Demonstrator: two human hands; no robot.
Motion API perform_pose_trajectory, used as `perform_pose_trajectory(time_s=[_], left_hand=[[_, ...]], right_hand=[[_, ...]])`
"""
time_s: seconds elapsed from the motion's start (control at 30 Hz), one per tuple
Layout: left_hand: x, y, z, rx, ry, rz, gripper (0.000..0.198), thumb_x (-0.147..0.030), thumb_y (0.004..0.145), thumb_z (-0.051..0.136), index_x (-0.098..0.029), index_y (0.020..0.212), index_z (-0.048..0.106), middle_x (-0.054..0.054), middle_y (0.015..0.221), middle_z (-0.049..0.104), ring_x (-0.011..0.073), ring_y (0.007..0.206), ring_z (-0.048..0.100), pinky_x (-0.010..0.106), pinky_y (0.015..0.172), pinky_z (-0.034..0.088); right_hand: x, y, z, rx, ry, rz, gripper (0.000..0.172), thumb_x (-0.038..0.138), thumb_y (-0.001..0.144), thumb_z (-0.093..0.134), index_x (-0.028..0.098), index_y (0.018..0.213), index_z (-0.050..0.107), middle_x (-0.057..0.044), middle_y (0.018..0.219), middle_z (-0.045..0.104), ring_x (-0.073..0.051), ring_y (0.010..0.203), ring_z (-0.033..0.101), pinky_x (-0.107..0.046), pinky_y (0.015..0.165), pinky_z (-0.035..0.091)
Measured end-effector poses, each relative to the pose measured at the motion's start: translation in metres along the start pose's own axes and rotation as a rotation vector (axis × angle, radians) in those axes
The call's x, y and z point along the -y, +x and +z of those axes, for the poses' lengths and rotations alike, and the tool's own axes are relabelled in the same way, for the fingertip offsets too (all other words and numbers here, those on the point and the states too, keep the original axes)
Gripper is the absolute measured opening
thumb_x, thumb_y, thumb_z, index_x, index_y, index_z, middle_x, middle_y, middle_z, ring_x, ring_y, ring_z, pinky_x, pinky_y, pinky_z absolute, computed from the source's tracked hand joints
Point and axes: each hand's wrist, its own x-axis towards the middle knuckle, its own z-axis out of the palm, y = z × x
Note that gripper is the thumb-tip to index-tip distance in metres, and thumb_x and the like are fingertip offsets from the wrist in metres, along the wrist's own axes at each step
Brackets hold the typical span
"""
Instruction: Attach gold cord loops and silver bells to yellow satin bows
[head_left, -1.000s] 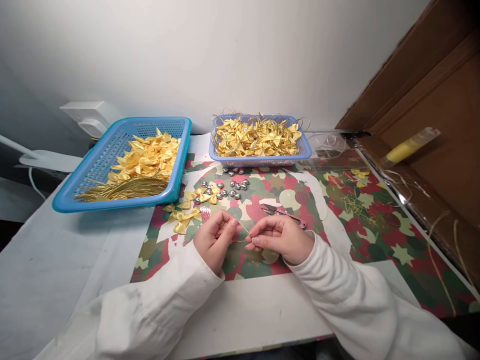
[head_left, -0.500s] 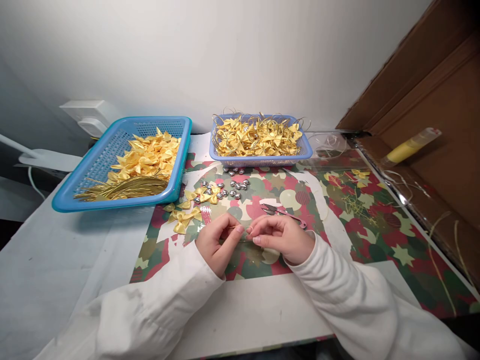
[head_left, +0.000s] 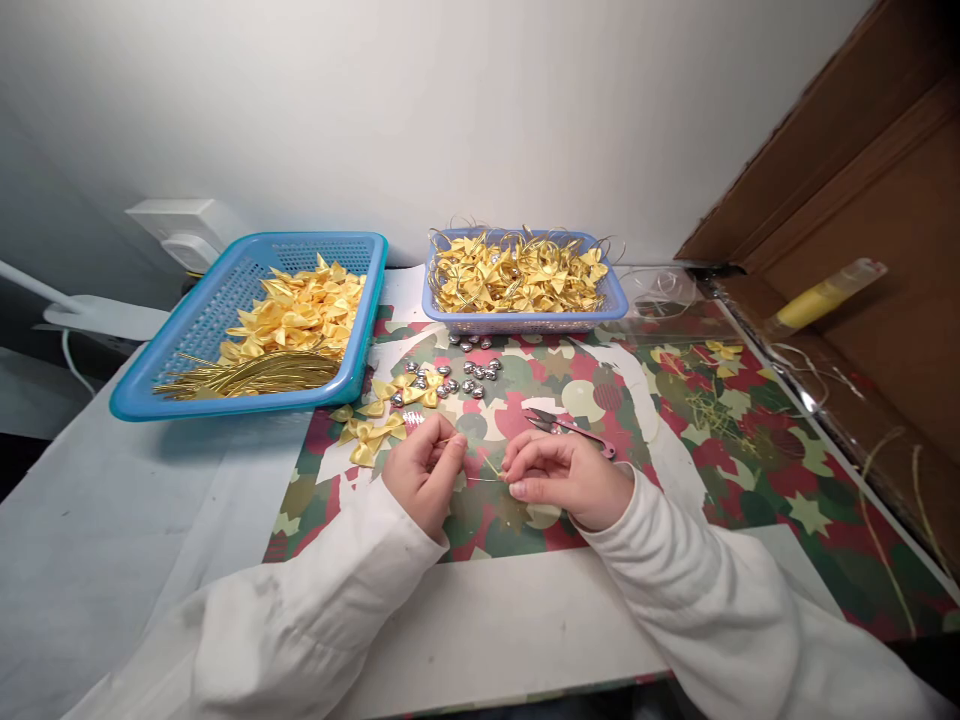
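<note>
Thin gold cord [head_left: 490, 466] spans the gap between my hands, low over the patterned paper. My left hand [head_left: 422, 472] is closed, thumb against forefinger, with one end of the cord in the pinch. Opposite it, my right hand [head_left: 568, 480] pinches the cord at its fingertips, where a small loop or knot seems to be; the fingers partly hide it. Just beyond my right hand lie pink-handled thread snips [head_left: 577, 430]. Yellow satin bows [head_left: 367, 437] and several silver jingle bells [head_left: 476, 376] are scattered past my left hand.
A blue basket [head_left: 124, 400] at left holds yellow bows and a bundle of gold cords [head_left: 251, 375]. The smaller basket [head_left: 525, 322] at the back holds bows with looped cords. Cord scraps [head_left: 709, 410] lie at right, near a tube with yellow contents [head_left: 825, 298] and a cardboard wall [head_left: 862, 190].
My left hand has drawn away to the left, widening the gap between my hands, so more of the cord shows. My right hand has stayed nearly in place.
</note>
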Motion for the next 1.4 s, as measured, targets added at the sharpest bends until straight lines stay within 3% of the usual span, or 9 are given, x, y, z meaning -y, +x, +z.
perform_pose_trajectory(time_s=[0.17, 0.33, 0.5, 0.63, 0.7, 0.8, 1.0, 1.23, 1.4], left_hand=[[-0.001, -0.002, 0.003, -0.019, -0.06, -0.014, 0.027, -0.034, 0.081, 0.052, -0.02, 0.06, 0.043, -0.007, 0.046, 0.039, 0.0088, 0.042, 0.031, 0.023, 0.044, 0.022], [-0.002, -0.004, 0.001, 0.052, -0.083, -0.013, 0.026, -0.035, 0.082, 0.051, -0.02, 0.062, 0.047, -0.005, 0.05, 0.044, 0.0103, 0.047, 0.038, 0.023, 0.047, 0.027], [-0.007, -0.005, -0.002, 0.08, -0.146, 0.024, 0.023, -0.033, 0.083, 0.052, -0.019, 0.065, 0.052, -0.004, 0.056, 0.049, 0.0107, 0.051, 0.044, 0.023, 0.052, 0.034], [-0.008, -0.004, -0.003, 0.17, -0.16, 0.048, 0.023, -0.035, 0.084, 0.052, -0.019, 0.067, 0.053, -0.005, 0.054, 0.044, 0.0096, 0.047, 0.038, 0.023, 0.048, 0.031], [-0.008, -0.004, -0.003, 0.176, -0.162, 0.063, 0.023, -0.035, 0.084, 0.052, -0.019, 0.068, 0.053, -0.005, 0.054, 0.043, 0.0091, 0.047, 0.035, 0.023, 0.047, 0.027], [-0.008, -0.005, -0.002, 0.185, -0.172, 0.083, 0.023, -0.035, 0.084, 0.052, -0.018, 0.067, 0.052, -0.004, 0.058, 0.048, 0.0096, 0.05, 0.038, 0.023, 0.049, 0.028], [-0.005, -0.005, -0.002, 0.152, -0.17, -0.031, 0.028, -0.035, 0.082, 0.051, -0.019, 0.06, 0.044, -0.008, 0.049, 0.033, 0.0082, 0.046, 0.024, 0.023, 0.046, 0.022], [-0.002, -0.007, -0.001, 0.187, -0.15, -0.074, 0.028, -0.035, 0.081, 0.049, -0.02, 0.059, 0.041, -0.007, 0.05, 0.031, 0.0085, 0.046, 0.022, 0.024, 0.046, 0.016], [-0.002, -0.007, -0.004, 0.237, -0.111, -0.029, 0.028, -0.033, 0.082, 0.047, -0.021, 0.058, 0.038, -0.006, 0.052, 0.034, 0.01, 0.048, 0.025, 0.024, 0.046, 0.018]], right_hand=[[0.003, 0.001, 0.001, -0.004, -0.006, 0.005, 0.018, 0.03, 0.058, 0.079, 0.018, 0.062, 0.066, -0.002, 0.076, 0.059, -0.014, 0.072, 0.057, -0.031, 0.068, 0.049], [0.006, -0.001, 0.003, -0.169, -0.052, -0.037, 0.015, 0.019, 0.059, 0.068, 0.02, 0.064, 0.053, 0.0, 0.075, 0.054, -0.012, 0.065, 0.051, -0.026, 0.057, 0.044], [0.011, -0.006, 0.004, -0.377, -0.527, -0.272, 0.017, 0.012, 0.061, 0.056, 0.02, 0.075, 0.054, -0.001, 0.081, 0.053, -0.012, 0.061, 0.044, -0.026, 0.051, 0.036], [0.011, -0.007, 0.01, -0.27, -0.754, -0.396, 0.03, 0.011, 0.061, 0.062, 0.02, 0.09, 0.063, -0.006, 0.096, 0.058, -0.022, 0.091, 0.052, -0.038, 0.082, 0.043], [0.009, -0.006, 0.014, -0.179, -0.757, -0.395, 0.027, 0.016, 0.066, 0.066, 0.02, 0.092, 0.065, -0.007, 0.099, 0.058, -0.024, 0.097, 0.052, -0.041, 0.088, 0.041], [0.007, -0.006, 0.017, -0.121, -0.72, -0.402, 0.008, 0.019, 0.079, 0.06, 0.02, 0.082, 0.067, -0.006, 0.092, 0.061, -0.021, 0.092, 0.052, -0.038, 0.084, 0.042], [0.016, -0.009, 0.007, -0.186, -0.707, -0.473, 0.015, 0.017, 0.082, 0.056, 0.019, 0.073, 0.067, -0.004, 0.081, 0.059, -0.018, 0.084, 0.052, -0.036, 0.08, 0.042], [0.028, -0.01, -0.005, -0.331, -0.888, -0.618, 0.015, 0.015, 0.078, 0.057, 0.019, 0.071, 0.07, -0.004, 0.08, 0.057, -0.018, 0.079, 0.05, -0.036, 0.076, 0.039], [0.034, -0.011, -0.009, -0.349, -0.94, -0.648, 0.016, 0.015, 0.079, 0.056, 0.018, 0.07, 0.069, -0.004, 0.079, 0.054, -0.018, 0.077, 0.048, -0.034, 0.073, 0.039]])
